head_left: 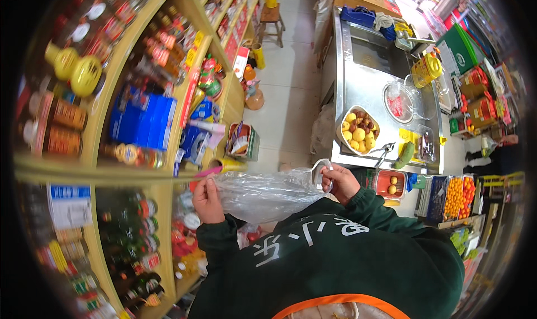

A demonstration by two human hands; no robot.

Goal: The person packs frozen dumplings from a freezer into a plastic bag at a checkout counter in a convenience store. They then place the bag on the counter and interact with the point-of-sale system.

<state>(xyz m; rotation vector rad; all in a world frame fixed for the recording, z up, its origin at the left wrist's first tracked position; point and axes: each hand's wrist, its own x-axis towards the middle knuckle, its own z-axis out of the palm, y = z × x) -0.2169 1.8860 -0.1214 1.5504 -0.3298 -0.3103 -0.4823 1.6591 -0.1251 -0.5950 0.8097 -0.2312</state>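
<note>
A clear plastic bag is stretched sideways between my two hands, in front of my dark green sweatshirt. My left hand pinches the bag's left end, close to the shelves. At the other end, my right hand has its fingers closed on the bag by a looped white handle. The bag looks thin and crumpled, and I see nothing inside it. A pink strip shows just beyond my left fingers; I cannot tell whether they touch it.
Wooden shelves with bottles and packets line the left. At right stands a steel sink counter with a bowl of fruit, pliers-like tool and green cucumber-like vegetable. A small bin and wooden stool stand on the floor.
</note>
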